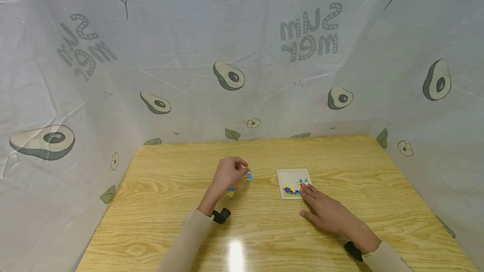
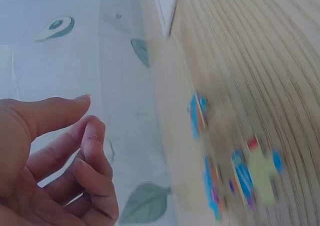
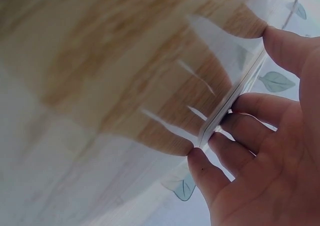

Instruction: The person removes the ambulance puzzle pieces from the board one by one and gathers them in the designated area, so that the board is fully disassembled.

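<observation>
While my right hand lies with its fingers extended over the near right corner of the white tray, a sideways drag of those fingertips could, I judge, skew the joined pieces inside it. The small blue-and-yellow cluster just beside my fingertips looks the likeliest to be pushed out of line. How hard I am pressing, I cannot tell.

My left hand hangs above the table, fingers loosely bent, grasping nothing I can see. Below it lie loose puzzle pieces, among them a yellow piece and a blue-and-orange piece, well apart from the tray. They look thin and flat, so a pinch coming down off-centre could skid one away, and the hand itself blocks part of my head view, inviting a wrong pick.
</observation>
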`<state>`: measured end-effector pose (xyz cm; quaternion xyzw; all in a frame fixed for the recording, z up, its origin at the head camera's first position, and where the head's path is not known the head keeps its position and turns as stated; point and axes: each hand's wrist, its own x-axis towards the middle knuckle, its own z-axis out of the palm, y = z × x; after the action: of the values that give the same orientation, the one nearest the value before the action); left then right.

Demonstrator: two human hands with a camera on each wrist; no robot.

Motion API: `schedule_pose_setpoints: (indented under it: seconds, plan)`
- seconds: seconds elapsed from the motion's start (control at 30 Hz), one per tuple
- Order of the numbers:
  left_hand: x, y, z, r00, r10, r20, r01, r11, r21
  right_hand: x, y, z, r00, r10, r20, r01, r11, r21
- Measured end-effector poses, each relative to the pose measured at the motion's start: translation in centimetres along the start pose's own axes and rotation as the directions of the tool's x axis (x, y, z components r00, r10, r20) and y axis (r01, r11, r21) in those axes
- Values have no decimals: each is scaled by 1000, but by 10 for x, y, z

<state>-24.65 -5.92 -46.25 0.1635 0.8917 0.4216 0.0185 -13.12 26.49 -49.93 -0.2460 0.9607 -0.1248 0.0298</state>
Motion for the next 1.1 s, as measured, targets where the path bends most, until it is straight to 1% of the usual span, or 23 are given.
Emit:
schedule_pose_setpoints:
  seconds: [0.17, 0.33, 0.57, 0.7, 0.8, 0.9, 1.0, 1.1]
  plan:
    - [9, 15, 18, 999, 41, 33, -41, 999, -10, 0, 0, 1, 1000, -3, -3, 3, 1000, -1]
    - [17, 24, 41, 996, 50, 69, -49, 999, -9, 1, -1, 2, 1000, 2, 3, -2, 1000, -1]
    - [31, 38, 74, 984, 107, 140, -112, 993, 25, 1, 0, 1, 1000, 23, 9, -23, 999, -33]
    - [39, 45, 94, 978, 102, 180, -110, 993, 38, 2, 1, 1, 999, 26, 19, -25, 999, -32]
    - [44, 50, 108, 970, 109, 215, -124, 990, 60, 2, 2, 0, 1000, 21, 22, -21, 999, -33]
    - [47, 53, 121, 956, 137, 258, -167, 981, 100, 3, 3, -2, 1000, 14, 18, -13, 999, -34]
    - [48, 55, 132, 941, 152, 303, -196, 973, 123, 3, 3, -5, 1000, -1, 17, 2, 1000, -26]
    - [50, 56, 140, 931, 157, 329, -215, 965, 148, 2, 2, -7, 1000, -10, 20, 11, 1000, -16]
